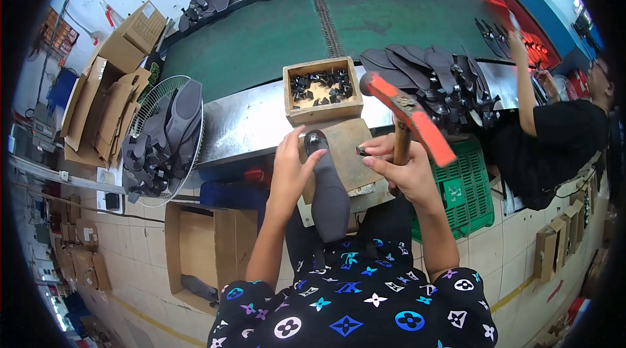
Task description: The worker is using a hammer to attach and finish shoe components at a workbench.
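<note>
My left hand (295,162) grips a dark grey shoe sole (330,195) near its end with the shiny black heel (315,142), thumb laid across it. That end rests on a worn wooden block (352,152), while the broad end points toward my lap. In my right hand (411,169) a hammer with a red head (412,117) stands upright by its wooden handle. Thumb and forefinger of the same hand pinch a small black piece (361,150), perhaps a heel tip, right of the sole. Beyond the block, a wooden box (323,115) holds several small black pieces.
A green conveyor belt (261,32) runs across the back. Heeled soles fill a wire basket (203,146) on the left; more soles (424,68) are piled right of the box. A green crate (466,185) and a co-worker in black (548,146) are at right. A cardboard box (235,244) stands at lower left.
</note>
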